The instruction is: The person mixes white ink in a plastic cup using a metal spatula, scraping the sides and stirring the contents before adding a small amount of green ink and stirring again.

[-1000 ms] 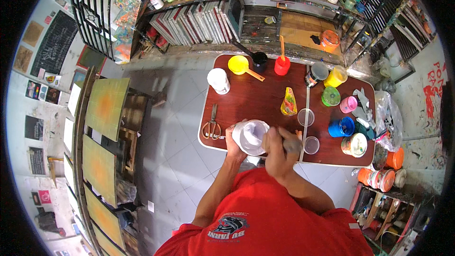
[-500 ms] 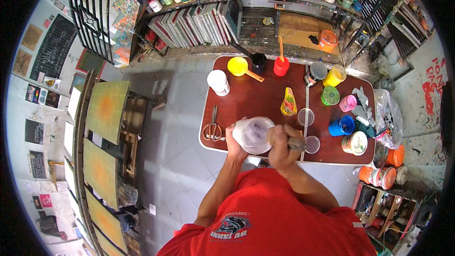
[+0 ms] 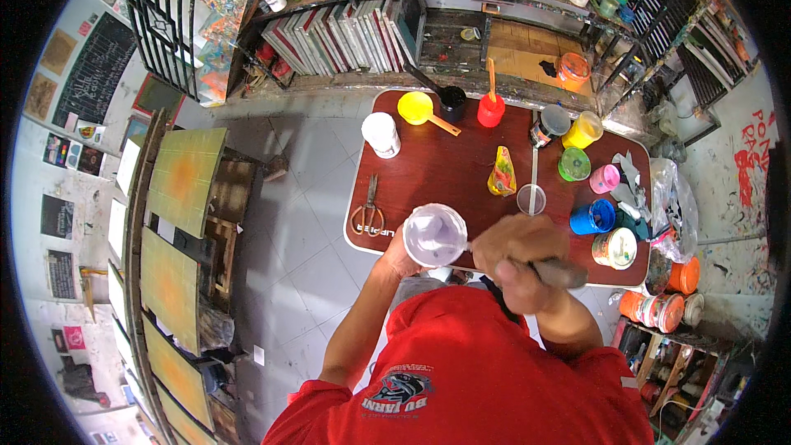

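My left hand (image 3: 397, 261) holds a clear plastic cup (image 3: 434, 235) with pale lilac paint in it, raised over the near edge of the red-brown table (image 3: 441, 169). My right hand (image 3: 517, 258) grips a dark-handled stirring tool (image 3: 559, 273) whose thin end reaches into the cup. Both hands are close together, just above my red shirt.
On the table stand a white tub (image 3: 381, 133), a yellow cup (image 3: 415, 107), a red cup (image 3: 491, 110), green, pink and blue paint cups (image 3: 595, 216), scissors (image 3: 369, 213), a small clear cup (image 3: 531, 199) and a paint-stained pouch (image 3: 501, 173). Shelves of canvases and jars lie beyond; painted panels lean at left.
The cup and my hands have stayed at the table's near edge; my right hand has shifted a little to the right and lower with the tool in the cup.
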Demonstrator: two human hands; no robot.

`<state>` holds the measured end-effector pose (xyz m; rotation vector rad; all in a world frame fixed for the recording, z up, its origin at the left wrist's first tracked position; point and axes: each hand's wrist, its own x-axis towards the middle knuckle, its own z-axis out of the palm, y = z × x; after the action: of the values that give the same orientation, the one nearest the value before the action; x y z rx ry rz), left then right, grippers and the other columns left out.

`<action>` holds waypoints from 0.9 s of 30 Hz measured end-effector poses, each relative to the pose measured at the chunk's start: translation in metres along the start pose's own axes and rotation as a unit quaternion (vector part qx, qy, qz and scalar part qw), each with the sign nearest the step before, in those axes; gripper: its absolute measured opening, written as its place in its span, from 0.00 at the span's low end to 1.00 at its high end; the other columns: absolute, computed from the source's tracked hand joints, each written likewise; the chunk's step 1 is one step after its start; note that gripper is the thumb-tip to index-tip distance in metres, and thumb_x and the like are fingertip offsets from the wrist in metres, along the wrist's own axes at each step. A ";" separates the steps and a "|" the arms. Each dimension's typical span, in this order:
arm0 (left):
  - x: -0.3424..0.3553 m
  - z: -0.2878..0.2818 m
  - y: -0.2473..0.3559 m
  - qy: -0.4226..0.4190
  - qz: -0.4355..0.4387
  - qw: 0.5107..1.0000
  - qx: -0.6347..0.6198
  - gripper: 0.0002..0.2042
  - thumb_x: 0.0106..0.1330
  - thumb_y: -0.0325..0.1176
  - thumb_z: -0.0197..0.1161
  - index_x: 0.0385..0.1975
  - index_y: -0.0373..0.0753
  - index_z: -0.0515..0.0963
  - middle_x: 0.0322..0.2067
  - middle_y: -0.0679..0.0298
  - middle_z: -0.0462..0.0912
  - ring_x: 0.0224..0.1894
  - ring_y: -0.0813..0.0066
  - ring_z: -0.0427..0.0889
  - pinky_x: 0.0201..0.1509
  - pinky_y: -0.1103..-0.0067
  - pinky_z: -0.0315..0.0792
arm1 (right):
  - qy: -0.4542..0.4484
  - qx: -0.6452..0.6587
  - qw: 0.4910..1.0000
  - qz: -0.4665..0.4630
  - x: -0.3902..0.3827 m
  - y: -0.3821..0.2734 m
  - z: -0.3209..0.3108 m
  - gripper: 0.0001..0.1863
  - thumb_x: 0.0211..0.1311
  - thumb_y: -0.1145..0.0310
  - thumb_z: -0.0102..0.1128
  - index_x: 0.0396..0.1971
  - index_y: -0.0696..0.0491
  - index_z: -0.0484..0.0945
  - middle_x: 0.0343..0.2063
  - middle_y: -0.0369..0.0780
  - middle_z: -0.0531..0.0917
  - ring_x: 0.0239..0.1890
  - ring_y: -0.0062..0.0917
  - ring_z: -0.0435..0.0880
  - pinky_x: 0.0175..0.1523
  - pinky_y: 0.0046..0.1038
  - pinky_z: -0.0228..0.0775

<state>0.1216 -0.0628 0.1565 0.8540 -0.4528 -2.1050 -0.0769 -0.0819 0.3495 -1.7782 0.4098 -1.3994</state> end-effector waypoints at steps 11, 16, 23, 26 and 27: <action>0.010 -0.004 0.003 -0.048 -0.006 0.994 0.094 0.29 0.70 0.59 0.42 0.53 0.40 0.75 0.45 0.60 0.83 0.45 0.67 0.84 0.43 0.68 0.81 | -0.051 -0.115 0.990 -0.062 -0.006 0.021 0.008 0.07 0.48 0.75 0.61 0.17 0.54 0.71 0.13 0.38 0.72 0.13 0.28 0.71 0.21 0.29 0.63; 0.014 -0.012 -0.003 0.027 -0.057 0.997 0.045 0.31 0.68 0.63 0.43 0.54 0.43 0.75 0.42 0.61 0.85 0.40 0.70 0.86 0.32 0.72 0.84 | -0.107 0.069 0.992 -0.004 0.006 -0.025 0.004 0.10 0.52 0.74 0.61 0.17 0.54 0.71 0.17 0.38 0.75 0.14 0.27 0.73 0.19 0.31 0.63; 0.006 -0.002 0.020 -0.123 0.070 0.945 0.295 0.31 0.72 0.59 0.37 0.58 0.40 0.72 0.53 0.57 0.79 0.54 0.62 0.81 0.54 0.65 0.79 | -0.016 -0.087 0.996 -0.012 -0.011 0.011 0.014 0.01 0.48 0.77 0.58 0.23 0.55 0.77 0.17 0.37 0.76 0.14 0.27 0.75 0.20 0.29 0.65; 0.001 -0.017 0.005 -0.083 -0.006 0.983 0.164 0.31 0.74 0.57 0.35 0.58 0.37 0.72 0.52 0.56 0.80 0.53 0.61 0.81 0.58 0.64 0.76 | -0.020 -0.039 0.999 -0.030 0.004 -0.014 0.010 0.03 0.49 0.76 0.60 0.20 0.56 0.75 0.16 0.37 0.74 0.14 0.28 0.74 0.19 0.29 0.64; 0.005 -0.014 0.009 -0.102 0.038 0.955 0.275 0.31 0.74 0.57 0.35 0.57 0.37 0.72 0.51 0.56 0.81 0.52 0.61 0.81 0.58 0.65 0.76 | -0.021 -0.100 0.993 -0.065 0.005 -0.005 0.009 0.04 0.49 0.76 0.60 0.18 0.56 0.75 0.13 0.37 0.72 0.13 0.28 0.74 0.19 0.28 0.64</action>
<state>0.1342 -0.0729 0.1499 0.9034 -1.2032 -2.0278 -0.0683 -0.0787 0.3567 -2.0250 0.4308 -1.4495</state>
